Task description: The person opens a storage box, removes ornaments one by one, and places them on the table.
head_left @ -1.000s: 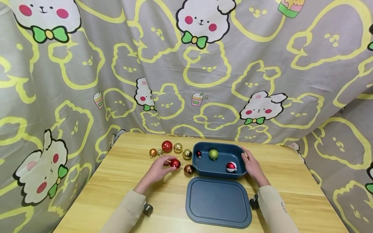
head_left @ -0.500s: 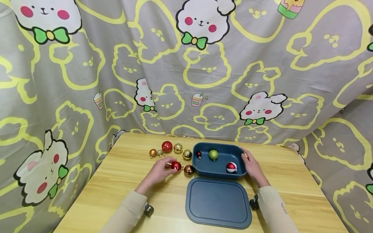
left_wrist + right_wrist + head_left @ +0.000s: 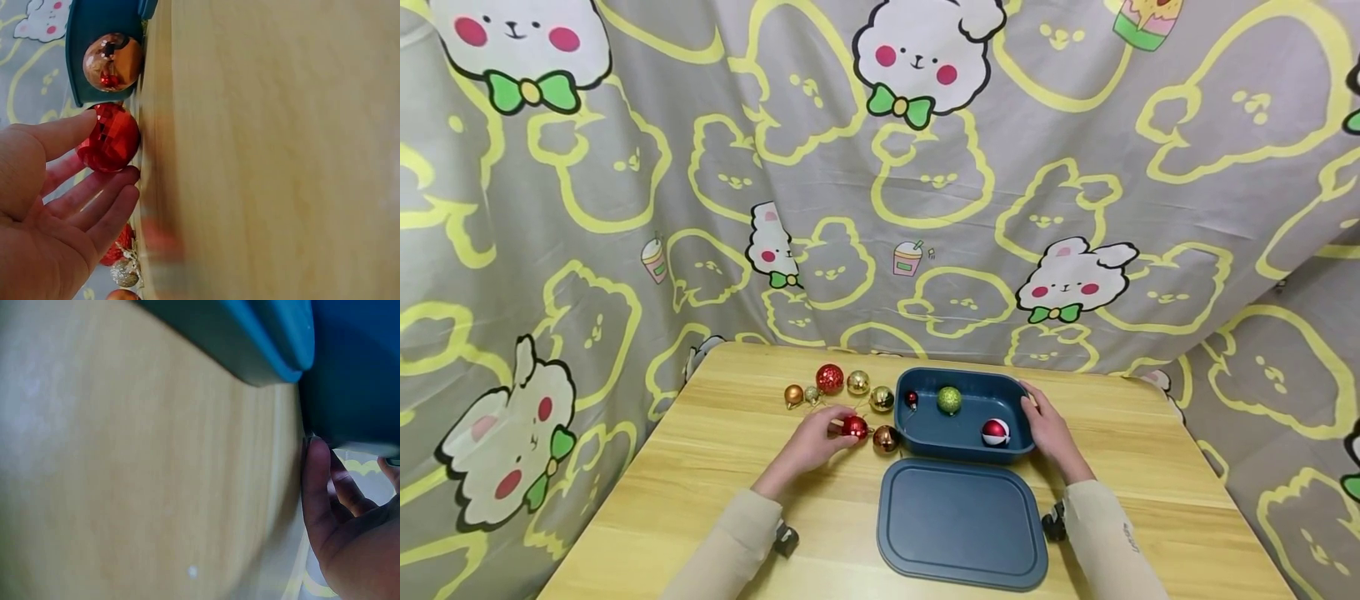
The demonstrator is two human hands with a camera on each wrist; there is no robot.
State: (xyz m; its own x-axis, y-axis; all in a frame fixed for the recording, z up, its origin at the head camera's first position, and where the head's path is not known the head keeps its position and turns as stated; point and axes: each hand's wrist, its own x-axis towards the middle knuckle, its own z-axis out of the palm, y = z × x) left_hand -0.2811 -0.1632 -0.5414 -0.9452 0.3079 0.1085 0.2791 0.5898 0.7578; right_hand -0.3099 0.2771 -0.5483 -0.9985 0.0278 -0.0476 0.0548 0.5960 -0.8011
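Observation:
My left hand (image 3: 815, 440) pinches a shiny red Christmas ball (image 3: 111, 139) between thumb and fingers, low over the table. In the left wrist view, a copper ball (image 3: 114, 62) lies just beyond it, beside the box wall. My right hand (image 3: 1051, 427) holds the right end of an open dark-blue box (image 3: 967, 454), thumb at the rim and fingers along the outer wall; the right wrist view shows the fingertips against the box (image 3: 353, 394). Inside the box lie a small dark-red ball (image 3: 912, 397), a glittery green ball (image 3: 950, 401) and a red-and-white ball (image 3: 996, 432).
Left of the box, a red glitter ball (image 3: 830, 379), two gold balls (image 3: 858, 382), a small orange ball (image 3: 793, 394) and a tiny silvery-gold ball (image 3: 812, 394) lie grouped. The flat blue lid (image 3: 962, 523) rests in front of the box. A patterned curtain (image 3: 940, 192) hangs behind the table.
My left hand has shifted slightly toward the near side and to the right with the red ball, closer to the copper one. My right hand and the box stay in place.

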